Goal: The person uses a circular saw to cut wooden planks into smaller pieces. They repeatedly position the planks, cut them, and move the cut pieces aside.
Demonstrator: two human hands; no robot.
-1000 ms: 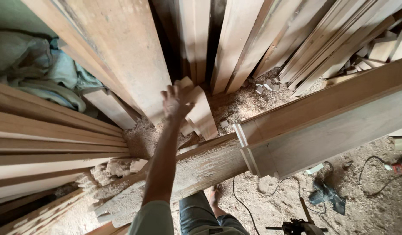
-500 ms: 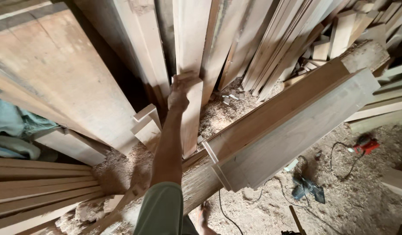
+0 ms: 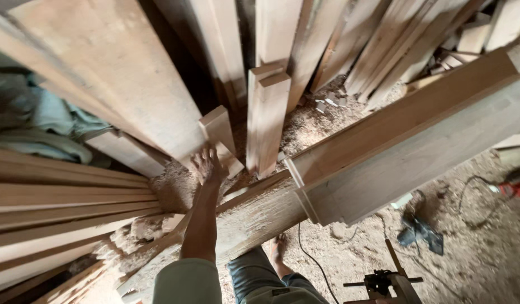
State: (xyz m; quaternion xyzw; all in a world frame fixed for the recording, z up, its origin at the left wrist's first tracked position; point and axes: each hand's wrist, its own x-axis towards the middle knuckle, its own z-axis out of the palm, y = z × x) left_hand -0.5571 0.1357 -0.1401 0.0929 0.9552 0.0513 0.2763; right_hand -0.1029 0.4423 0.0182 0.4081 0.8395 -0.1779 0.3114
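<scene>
where the short notched wood block [image 3: 219,135] leans against the wide upright plank [image 3: 113,73], left hand [image 3: 208,167] resting on its lower end, fingers spread flat, not clamped. just beside, a taller notched board [image 3: 266,118] standing in sawdust [image 3: 305,126]. right hand out of sight.

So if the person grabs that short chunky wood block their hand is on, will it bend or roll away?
Probably neither. The short wood block by the left hand looks thick and square-edged, so it should stay stiff and not roll. It leans between the wide plank and other boards, so it might tip or slide on the loose sawdust. Its rough face likely grips well.
</scene>
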